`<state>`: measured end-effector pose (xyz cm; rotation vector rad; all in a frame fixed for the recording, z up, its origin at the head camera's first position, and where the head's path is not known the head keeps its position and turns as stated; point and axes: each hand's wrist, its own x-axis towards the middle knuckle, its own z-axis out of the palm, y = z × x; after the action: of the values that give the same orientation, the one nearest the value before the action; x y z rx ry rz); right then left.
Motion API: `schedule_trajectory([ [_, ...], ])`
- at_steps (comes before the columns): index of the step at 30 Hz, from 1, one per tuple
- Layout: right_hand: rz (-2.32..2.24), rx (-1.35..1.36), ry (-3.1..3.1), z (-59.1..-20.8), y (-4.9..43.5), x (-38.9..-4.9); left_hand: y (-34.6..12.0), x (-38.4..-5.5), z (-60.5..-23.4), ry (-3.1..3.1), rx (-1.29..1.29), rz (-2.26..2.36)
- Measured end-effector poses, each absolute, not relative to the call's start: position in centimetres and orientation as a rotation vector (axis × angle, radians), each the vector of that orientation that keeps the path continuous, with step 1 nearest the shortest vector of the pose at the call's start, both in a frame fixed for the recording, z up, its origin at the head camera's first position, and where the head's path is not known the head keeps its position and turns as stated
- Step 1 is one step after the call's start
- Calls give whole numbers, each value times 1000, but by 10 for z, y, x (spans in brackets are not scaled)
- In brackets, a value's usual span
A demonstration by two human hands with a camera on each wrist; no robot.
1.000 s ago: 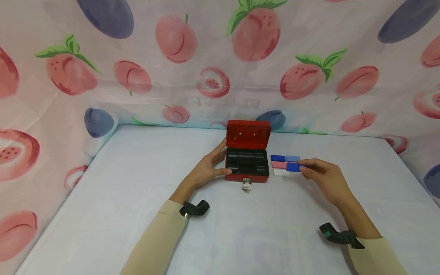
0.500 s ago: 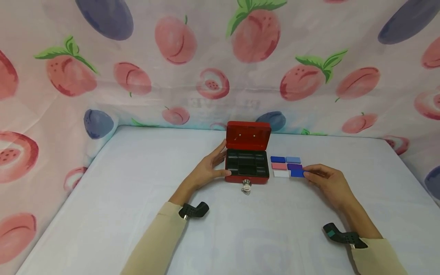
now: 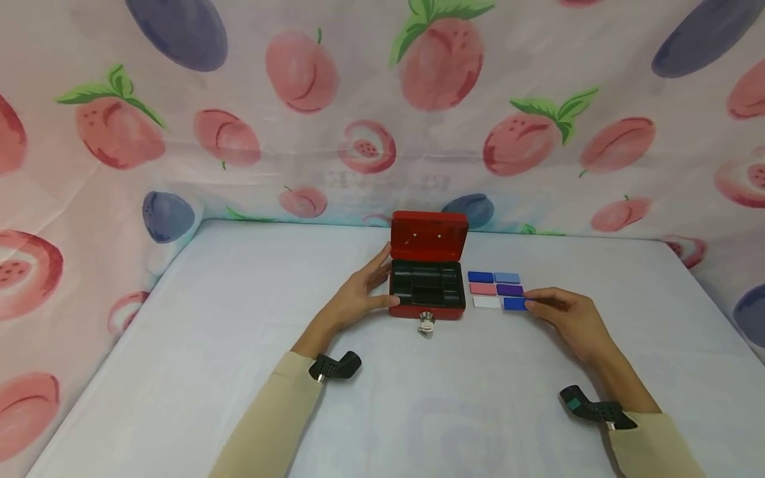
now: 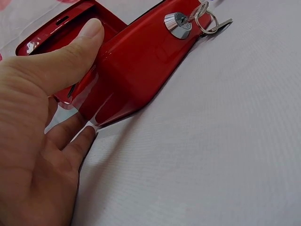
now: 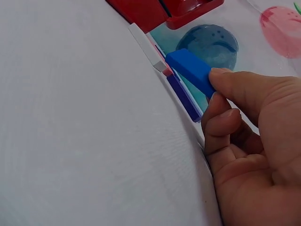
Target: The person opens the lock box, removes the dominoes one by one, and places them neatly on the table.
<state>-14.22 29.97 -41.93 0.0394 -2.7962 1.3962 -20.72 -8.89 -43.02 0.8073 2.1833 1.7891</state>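
A small red cash box [image 3: 439, 311] stands with its lid [image 3: 429, 237] raised and its black compartment insert showing. My left hand [image 3: 352, 302] rests against the box's left side. In the left wrist view the thumb [image 4: 75, 54] lies over the rim near a corner and the other fingers reach low along the side. To the right, my right hand [image 3: 570, 322] pinches a bright blue block [image 5: 190, 70] between thumb and fingertips, tilted up in the right wrist view. It lies in line with a white block [image 3: 487, 302], in front of a purple block [image 3: 510, 290].
A pink block [image 3: 483, 289], a dark blue block [image 3: 481, 277] and a light blue block [image 3: 507, 277] lie in rows beside the box. Keys on a ring [image 4: 211, 21] hang from its front lock. A fruit-print cloth [image 3: 364, 179] rises behind the white table.
My right hand has brought the bright blue block toward me and slightly right, uncovering the purple block, and lowered it beside the white one. My left hand keeps its place on the box.
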Motion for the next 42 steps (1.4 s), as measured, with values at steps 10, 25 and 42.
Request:
schedule_trajectory([
  [10, 1316, 90, -2801, -422, 297, -144, -90, -206, -429, 2147, 803, 1806],
  [25, 1203, 96, -2794, -426, 292, -145, -90, -206, -429, 2160, 824, 1802],
  [42, 1112, 90, -2817, -426, 290, -145, -90, -207, -430, 2156, 794, 1802],
])
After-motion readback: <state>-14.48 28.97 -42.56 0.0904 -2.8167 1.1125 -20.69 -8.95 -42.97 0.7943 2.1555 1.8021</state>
